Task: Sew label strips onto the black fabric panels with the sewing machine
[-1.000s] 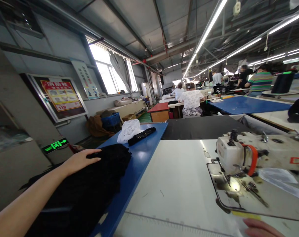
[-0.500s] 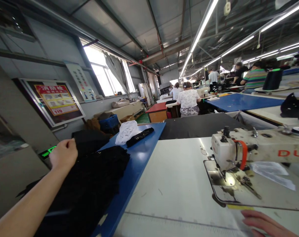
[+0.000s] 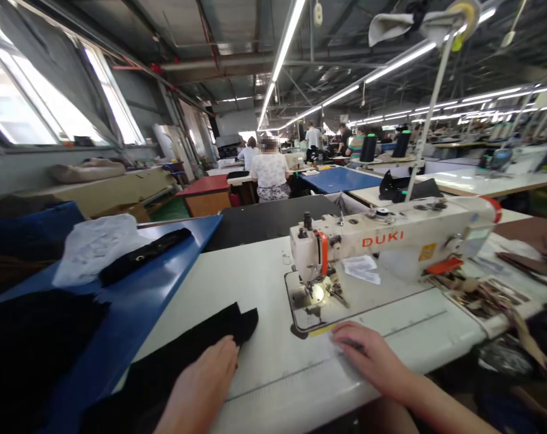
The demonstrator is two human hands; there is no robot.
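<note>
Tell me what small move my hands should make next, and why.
I'd probably slide the black cloth rightward with the left hand, toward the sewing machine. The left hand is on the cloth, which lies on the white table left of the machine; the right hand is in front of it, and I see no cloth at the lit needle area.

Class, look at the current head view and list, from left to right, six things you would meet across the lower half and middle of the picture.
Black cloth pile → left hand → orange band on the sewing machine → right hand → red-orange pad → brown material.
</note>
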